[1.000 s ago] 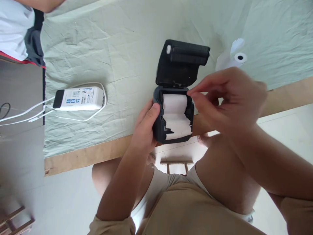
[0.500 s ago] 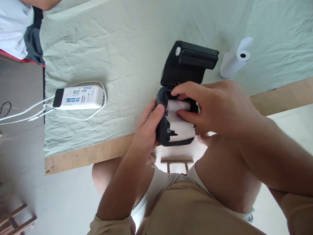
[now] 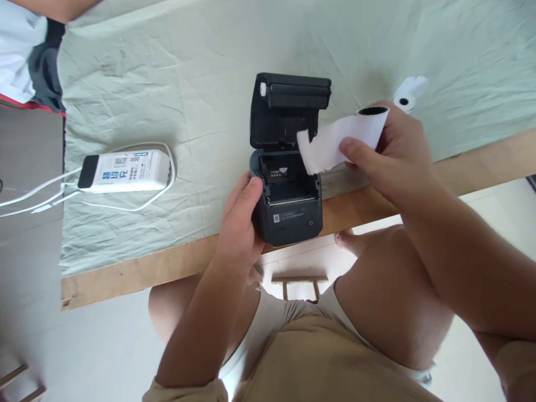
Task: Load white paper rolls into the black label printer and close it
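A small black printer (image 3: pixel 288 215) sits at the table's front edge with its lid (image 3: pixel 288 111) flipped up and its paper bay bare. My left hand (image 3: pixel 240 220) grips the printer's left side, fingers wrapped round it. My right hand (image 3: pixel 396 153) holds a white paper roll (image 3: pixel 341 140) lifted just right of the open lid, with a torn loose end hanging toward the printer.
A second white paper roll (image 3: pixel 408 95) lies on the pale green cloth (image 3: pixel 188 72) behind my right hand. A white power bank (image 3: pixel 123 170) with white cables lies to the left. Another person's clothing (image 3: pixel 25 61) shows at the top left. The wooden table edge (image 3: pixel 138 273) runs below.
My right hand reached into the bay, took the paper roll and lifted it out to the right. The bay is now bare. My left hand stayed on the printer.
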`<state>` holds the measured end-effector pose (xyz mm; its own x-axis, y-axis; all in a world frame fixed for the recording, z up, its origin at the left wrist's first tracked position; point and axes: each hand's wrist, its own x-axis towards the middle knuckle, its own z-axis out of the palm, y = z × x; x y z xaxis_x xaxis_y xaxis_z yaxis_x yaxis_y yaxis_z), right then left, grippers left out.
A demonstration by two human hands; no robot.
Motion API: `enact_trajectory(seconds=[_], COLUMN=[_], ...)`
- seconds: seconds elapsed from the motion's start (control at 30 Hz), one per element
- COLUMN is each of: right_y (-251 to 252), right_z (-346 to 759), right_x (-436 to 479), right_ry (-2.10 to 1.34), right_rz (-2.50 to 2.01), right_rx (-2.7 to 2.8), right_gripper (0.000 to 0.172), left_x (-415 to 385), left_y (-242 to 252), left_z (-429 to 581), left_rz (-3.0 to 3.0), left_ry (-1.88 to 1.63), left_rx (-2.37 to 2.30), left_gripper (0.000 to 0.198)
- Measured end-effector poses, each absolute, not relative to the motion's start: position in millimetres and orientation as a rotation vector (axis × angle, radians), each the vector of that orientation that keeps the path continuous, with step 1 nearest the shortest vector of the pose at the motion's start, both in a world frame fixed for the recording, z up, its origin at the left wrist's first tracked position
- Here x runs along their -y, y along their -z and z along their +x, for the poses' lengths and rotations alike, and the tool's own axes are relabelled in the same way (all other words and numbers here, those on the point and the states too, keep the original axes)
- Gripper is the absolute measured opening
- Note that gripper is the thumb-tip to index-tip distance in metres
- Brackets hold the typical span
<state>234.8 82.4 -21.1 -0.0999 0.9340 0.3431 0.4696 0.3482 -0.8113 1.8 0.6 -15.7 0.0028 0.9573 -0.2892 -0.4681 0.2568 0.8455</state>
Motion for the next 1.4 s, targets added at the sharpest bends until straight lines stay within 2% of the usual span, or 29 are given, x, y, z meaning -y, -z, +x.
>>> enact_trajectory(seconds=[0.13,0.3,0.43,0.5,0.7,0.97,1.03,1.13,1.2,1.27,1.4], right_y=[21.9,27.5,38.1,38.0,19.3,29.9,24.3,9.3,4.0,6.5,21.0], right_z=[235.5,232.8,230.7,228.6,225.2,230.5,234.3,248.1,260.9,272.1,280.3], right_x=[-82.5,-86.2,-84.3,-80.9,-70.6,-76.4,-72.6,-66.8,-69.1,-78.1,-100.2], right_ry=[-0.609,-0.574,-0.717,-0.675,-0.501,-0.480,-0.430,-0.157,0.026,0.050,-0.211], right_rz=[-1.209,-0.963,-1.087,-1.158,-1.274,-1.517,-1.371,-1.203,-1.300,-1.466,-1.772], right_rx=[1.664,1.416,1.470,1.618,1.913,2.016,2.015,1.862,1.733,1.651,1.586], right_gripper=[0.038,0.043,0.025,0.021,0.027,0.061,0.060,0.038,0.029,0.034,0.044], left_x=[-0.6,0.9,2.4,2.7,2.3,2.4,2.3,2.0,1.7,1.5,1.4], left_y=[15.6,16.1,16.0,16.5,18.6,17.9,17.5,17.2,17.4,17.8,18.0], left_z=[2.7,1.0,0.7,0.8,1.7,2.4,2.5,2.4,2.2,2.1,2.5], left_rz=[0.593,0.597,0.585,0.585,0.568,0.575,0.579,0.584,0.593,0.593,0.567], left_ry=[-1.257,-1.254,-1.246,-1.250,-1.282,-1.290,-1.288,-1.289,-1.295,-1.300,-1.286], left_rx=[-1.016,-0.988,-1.010,-1.007,-0.996,-0.965,-0.976,-1.017,-1.035,-1.033,-0.993], left_gripper=[0.033,0.030,0.031,0.031,0.033,0.035,0.035,0.036,0.037,0.036,0.034])
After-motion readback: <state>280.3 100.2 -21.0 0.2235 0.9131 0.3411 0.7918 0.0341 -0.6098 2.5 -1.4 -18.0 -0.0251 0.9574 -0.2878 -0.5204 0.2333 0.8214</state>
